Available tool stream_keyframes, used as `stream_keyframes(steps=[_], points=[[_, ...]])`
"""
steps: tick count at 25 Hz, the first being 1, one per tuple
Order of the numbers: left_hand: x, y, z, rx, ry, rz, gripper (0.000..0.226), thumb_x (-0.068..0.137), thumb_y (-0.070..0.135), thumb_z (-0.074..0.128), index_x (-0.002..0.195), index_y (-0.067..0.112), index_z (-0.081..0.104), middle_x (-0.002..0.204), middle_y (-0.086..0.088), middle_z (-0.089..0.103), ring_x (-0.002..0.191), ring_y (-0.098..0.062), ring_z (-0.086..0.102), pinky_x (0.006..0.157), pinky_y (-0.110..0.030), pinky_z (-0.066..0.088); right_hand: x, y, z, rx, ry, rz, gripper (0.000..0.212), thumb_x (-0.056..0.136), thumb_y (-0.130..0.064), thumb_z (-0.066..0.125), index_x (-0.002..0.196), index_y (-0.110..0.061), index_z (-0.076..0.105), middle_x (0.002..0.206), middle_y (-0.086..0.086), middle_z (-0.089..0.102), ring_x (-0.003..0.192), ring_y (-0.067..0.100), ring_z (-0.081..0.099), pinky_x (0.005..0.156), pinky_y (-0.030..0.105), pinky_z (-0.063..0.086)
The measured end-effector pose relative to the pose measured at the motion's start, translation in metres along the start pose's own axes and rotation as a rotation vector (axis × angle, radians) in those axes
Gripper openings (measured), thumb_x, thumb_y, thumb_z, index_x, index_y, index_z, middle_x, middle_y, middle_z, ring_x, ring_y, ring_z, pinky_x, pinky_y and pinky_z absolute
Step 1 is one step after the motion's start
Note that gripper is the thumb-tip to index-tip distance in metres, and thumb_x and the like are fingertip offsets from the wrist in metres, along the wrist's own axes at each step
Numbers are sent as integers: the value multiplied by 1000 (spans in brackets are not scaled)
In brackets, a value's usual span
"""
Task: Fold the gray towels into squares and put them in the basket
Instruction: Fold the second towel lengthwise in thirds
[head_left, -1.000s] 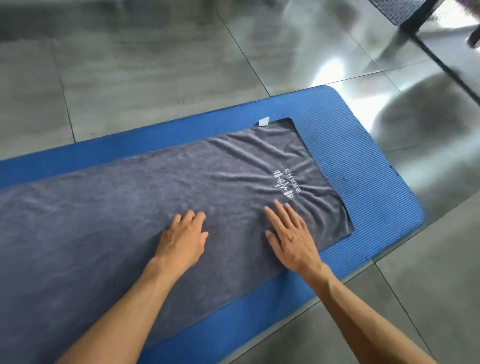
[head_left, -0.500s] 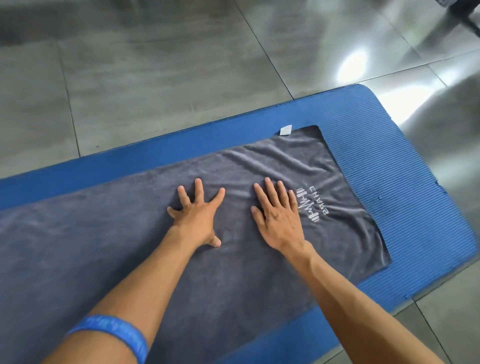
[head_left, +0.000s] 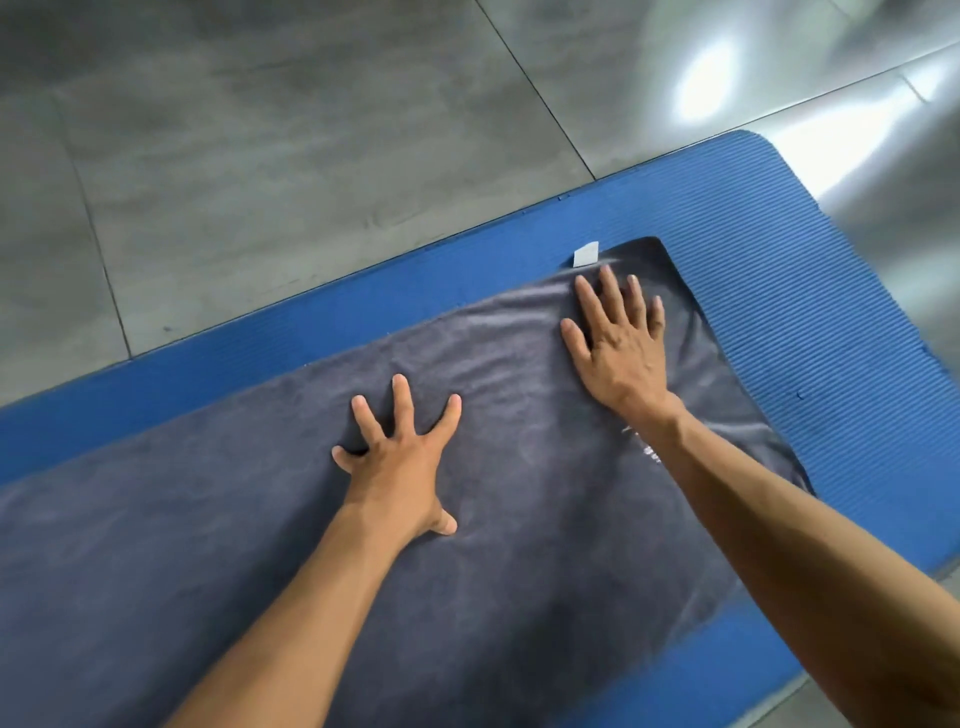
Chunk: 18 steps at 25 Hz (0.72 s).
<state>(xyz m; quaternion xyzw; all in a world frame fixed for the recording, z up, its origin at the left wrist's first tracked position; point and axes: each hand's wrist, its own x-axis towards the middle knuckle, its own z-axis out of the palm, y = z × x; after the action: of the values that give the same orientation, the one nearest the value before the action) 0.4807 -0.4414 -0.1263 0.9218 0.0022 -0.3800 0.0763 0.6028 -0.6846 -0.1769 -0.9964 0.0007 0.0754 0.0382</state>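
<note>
A long gray towel (head_left: 218, 551) lies spread flat along a blue ribbed mat (head_left: 810, 291). My left hand (head_left: 400, 462) presses flat on the towel's middle with its fingers spread wide. My right hand (head_left: 618, 343) lies flat near the towel's far right corner, fingertips just short of a small white label (head_left: 586, 254) at the far edge. My right forearm covers most of the white printed logo (head_left: 648, 451). No basket is in view.
The mat lies on a floor of large glossy gray tiles (head_left: 291, 145), with a bright light glare at the upper right. The mat's rounded far corner (head_left: 753, 143) and right end are bare of towel.
Both hands have slid away from me across the towel toward its far edge. My right hand has gone further, up to the far right corner by the label.
</note>
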Motion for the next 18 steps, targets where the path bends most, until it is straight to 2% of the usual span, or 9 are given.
stream_keyframes(steps=[1, 4, 7, 9, 11, 13, 16, 18], points=[[0, -1, 0, -1, 4, 2, 133, 66, 45, 86, 147, 47, -20, 150, -10, -42, 136, -58, -25, 104, -74, 24, 2, -1, 2, -3, -11, -2, 66, 98, -63, 19, 157, -35, 7, 166, -3, 0, 153, 25, -5, 121, 51, -6], [-1, -1, 1, -6, -7, 3, 134, 66, 43, 86, 147, 47, -20, 149, -9, -43, 136, -57, -26, 104, -75, 22, 35, 10, -8, 96, -80, 167, 75, 94, -70, 17, 157, -34, 3, 166, -2, -4, 152, 26, -10, 119, 55, -9], [1, -1, 2, -13, 4, 6, 134, 66, 44, 86, 147, 48, -19, 149, -10, -43, 136, -57, -25, 103, -76, 22, 39, 13, -17, 106, -56, 217, 75, 97, -65, 17, 158, -26, 1, 166, 1, -9, 152, 27, -12, 120, 57, -8], [1, -2, 2, -18, 5, 12, 133, 65, 45, 87, 146, 49, -19, 149, -9, -43, 137, -56, -25, 103, -76, 22, -4, 3, -8, 111, 54, 144, 70, 100, -57, 21, 159, -23, 4, 166, 2, -5, 152, 28, -7, 121, 52, -5], [0, -2, 3, -29, 5, 16, 133, 64, 45, 87, 146, 51, -18, 149, -7, -43, 138, -55, -25, 103, -76, 22, -78, 11, 9, 104, 21, 27, 66, 100, -54, 24, 158, -26, 12, 166, 0, 4, 153, 26, 0, 123, 44, -2], [2, -3, 2, -22, 15, 16, 133, 63, 46, 87, 145, 53, -17, 150, -6, -42, 139, -54, -25, 103, -76, 22, -121, 51, 15, 38, -20, -8, 67, 98, -61, 21, 157, -31, 15, 166, -4, 9, 153, 24, 3, 123, 43, 1], [1, 0, -1, -27, -3, -6, 136, 61, 45, 89, 143, 56, -19, 149, -3, -44, 139, -53, -24, 101, -77, 24, -107, 110, 3, -25, -62, 167, 72, 96, -67, 18, 158, -32, 9, 166, -4, 4, 153, 26, -2, 123, 49, -1], [2, 2, -2, -31, 5, -5, 138, 59, 45, 90, 142, 57, -19, 149, -2, -44, 139, -53, -24, 101, -77, 25, -99, 107, -7, -28, 5, 258, 71, 98, -61, 20, 158, -25, 11, 166, 0, 3, 152, 29, -2, 122, 51, 0]])
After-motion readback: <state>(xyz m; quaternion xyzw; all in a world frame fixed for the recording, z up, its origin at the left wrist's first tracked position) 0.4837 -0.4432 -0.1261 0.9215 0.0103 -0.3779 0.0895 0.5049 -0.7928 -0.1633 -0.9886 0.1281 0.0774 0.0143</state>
